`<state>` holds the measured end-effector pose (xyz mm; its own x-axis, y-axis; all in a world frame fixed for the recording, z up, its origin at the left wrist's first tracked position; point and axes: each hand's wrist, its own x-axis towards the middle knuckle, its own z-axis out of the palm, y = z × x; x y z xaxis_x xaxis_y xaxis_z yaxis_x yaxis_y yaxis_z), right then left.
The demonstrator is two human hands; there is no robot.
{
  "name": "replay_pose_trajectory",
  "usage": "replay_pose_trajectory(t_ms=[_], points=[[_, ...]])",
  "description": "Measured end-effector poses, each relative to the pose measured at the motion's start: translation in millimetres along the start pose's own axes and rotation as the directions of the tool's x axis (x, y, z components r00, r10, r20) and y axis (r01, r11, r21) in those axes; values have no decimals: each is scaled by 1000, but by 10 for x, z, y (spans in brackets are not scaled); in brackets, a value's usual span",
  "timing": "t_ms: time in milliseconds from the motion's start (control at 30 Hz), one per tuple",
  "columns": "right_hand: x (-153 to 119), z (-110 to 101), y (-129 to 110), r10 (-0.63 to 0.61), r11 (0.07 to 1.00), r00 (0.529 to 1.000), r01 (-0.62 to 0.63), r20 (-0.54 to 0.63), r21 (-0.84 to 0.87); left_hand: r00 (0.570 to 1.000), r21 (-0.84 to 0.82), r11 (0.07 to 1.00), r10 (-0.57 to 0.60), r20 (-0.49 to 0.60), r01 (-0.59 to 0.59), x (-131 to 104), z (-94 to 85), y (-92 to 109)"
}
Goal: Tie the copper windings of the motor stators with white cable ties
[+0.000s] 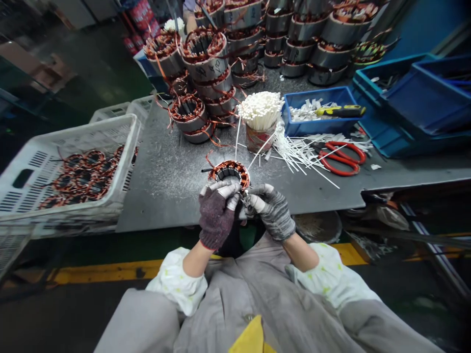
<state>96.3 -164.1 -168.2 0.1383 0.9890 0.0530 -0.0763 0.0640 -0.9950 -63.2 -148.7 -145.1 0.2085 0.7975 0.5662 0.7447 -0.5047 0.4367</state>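
From my end, the maroon-gloved left hand (218,215) grips the round, copper-wound metal ring (242,171) over the flat grey tabletop (165,191); the grey-gloved right hand (273,210) bunches at its near rim, grasp unclear. I judge this fine rim work, next calling for a steady left hold.

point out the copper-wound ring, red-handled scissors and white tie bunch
Copper-wound ring (242,172): head view, right-side coils.
Red-handled scissors (342,158): head view, a handle.
White tie bunch (260,107): head view, top.

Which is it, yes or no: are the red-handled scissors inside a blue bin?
No, the red-handled scissors lie on the grey tabletop.
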Motion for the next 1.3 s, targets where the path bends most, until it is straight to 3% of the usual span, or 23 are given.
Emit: replay_pose_trajectory(t_ms=[167, 333, 433, 533, 600, 667, 733, 833, 867, 933, 1000, 1033, 1100, 1200, 1300], points=[[-17, 10, -62, 17, 1000, 1000, -17, 24, -21, 995, -17, 995, 98, -10, -98, -12, 4, -44], [57, 44, 20, -117, 956, 993, 121, 28, -267, 989, 1, 990, 140, 55, -140, -39, -43, -87], [116, -18, 40, -257, 858, 958, 286, 126, -427, 982, -8, 985, 171, 82, -171, -37, -86, -99], [160, -74, -36, -350, 693, 896, 444, 273, -568, 969, -26, 974, 225, 105, -224, -31, -108, -109], [174, -66, -123, -355, 595, 876, 482, 328, -643, 968, -25, 974, 228, 101, -227, -28, -100, -108], [165, -41, -219, -355, 563, 876, 480, 327, -673, 977, -10, 980, 198, 82, -198, -23, -80, -96], [136, -42, -309, -373, 640, 894, 443, 250, -628, 987, 20, 989, 145, 67, -147, -15, -55, -77], [107, -129, -416, -374, 833, 927, 336, 1, -440, 994, 47, 994, 92, 61, -95, -3, -36, -56], [116, -168, -439, -349, 861, 937, 316, -10, -399, 994, 46, 995, 88, 60, -91, -1, -37, -56], [164, -226, -461, -295, 861, 947, 321, 126, -395, 992, 48, 993, 104, 71, -108, -4, -48, -69], [227, -238, -449, -212, 837, 907, 360, 363, -411, 987, 65, 989, 126, 96, -133, -20, -62, -98], [252, -226, -430, -184, 842, 886, 366, 426, -396, 985, 72, 987, 136, 104, -144, -32, -66, -115], [265, -175, -367, -149, 898, 886, 307, 438, -315, 983, 81, 984, 151, 102, -159, -57, -63, -155], [173, -66, -219, -1, 997, 944, 28, 331, -77, 982, 97, 978, 180, 65, -185, -77, -43, -215], [-2, -3, -101, 188, 972, 951, -216, 246, 93, 974, 77, 972, 215, 70, -221, -59, -42, -263]])
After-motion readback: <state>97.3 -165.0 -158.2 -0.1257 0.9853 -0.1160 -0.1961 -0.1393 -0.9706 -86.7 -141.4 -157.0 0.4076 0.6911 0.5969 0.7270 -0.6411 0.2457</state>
